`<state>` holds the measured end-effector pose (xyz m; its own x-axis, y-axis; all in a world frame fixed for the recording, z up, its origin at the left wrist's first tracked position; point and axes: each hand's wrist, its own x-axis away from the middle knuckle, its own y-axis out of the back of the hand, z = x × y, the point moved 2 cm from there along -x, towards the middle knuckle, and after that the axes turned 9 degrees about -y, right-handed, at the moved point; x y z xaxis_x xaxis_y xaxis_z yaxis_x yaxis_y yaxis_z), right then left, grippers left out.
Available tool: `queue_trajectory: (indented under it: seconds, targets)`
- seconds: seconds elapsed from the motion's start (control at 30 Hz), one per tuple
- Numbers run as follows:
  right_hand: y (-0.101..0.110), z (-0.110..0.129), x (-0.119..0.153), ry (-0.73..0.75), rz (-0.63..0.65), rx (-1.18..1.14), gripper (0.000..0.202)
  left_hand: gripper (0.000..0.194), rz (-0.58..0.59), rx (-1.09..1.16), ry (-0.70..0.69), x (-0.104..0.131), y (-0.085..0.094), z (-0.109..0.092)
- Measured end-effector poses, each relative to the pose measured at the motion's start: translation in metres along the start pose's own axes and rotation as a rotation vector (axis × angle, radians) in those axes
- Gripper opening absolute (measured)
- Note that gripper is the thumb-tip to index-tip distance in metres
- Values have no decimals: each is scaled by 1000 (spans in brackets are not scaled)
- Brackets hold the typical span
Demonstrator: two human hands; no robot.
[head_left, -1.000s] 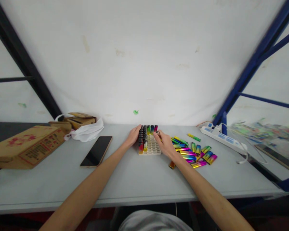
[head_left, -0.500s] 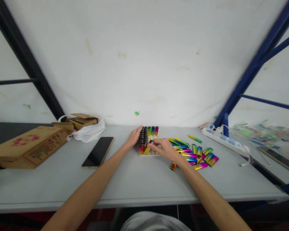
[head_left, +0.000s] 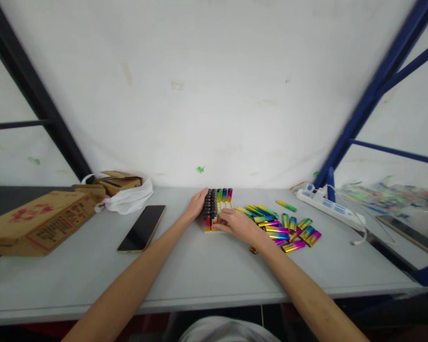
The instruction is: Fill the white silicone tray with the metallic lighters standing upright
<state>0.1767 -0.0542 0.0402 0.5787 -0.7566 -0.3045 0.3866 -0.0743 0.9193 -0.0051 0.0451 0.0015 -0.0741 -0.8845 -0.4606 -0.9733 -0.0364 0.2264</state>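
R hand (head_left: 238, 225) nearer tray front (head_left: 207, 231)

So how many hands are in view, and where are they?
2. The left hand is at the left side of the tray; the right hand is over the front of the tray, beside the pile of lighters. Some fingertips may be hidden, but no whole hand seems to be.

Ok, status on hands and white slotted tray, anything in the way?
Left hand at tray, left side. Right hand over near end, grip hidden. Tray part-filled, black-topped lighters. Possible obstruction: loose shiny rainbow-coloured lighters, right.
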Motion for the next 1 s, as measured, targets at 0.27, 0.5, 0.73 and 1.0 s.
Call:
queue_trajectory:
  seconds: [0.27, 0.5, 0.73, 1.0]
  targets:
    - [27, -39, 4, -253, -183, 48, 44, 62, 45, 20, 11, 0, 1, -4]
    - [39, -119, 26, -561, -184, 178, 18, 63, 40, 24, 21, 1, 1, -9]
    - [48, -120, 31, -494, -204, 34, 18, 63, 36, -18, 66, -1, 4, 3]
    - [14, -45, 5, -24, -75, -190, 33, 55, -11, 163, 39, -10, 1, 14]
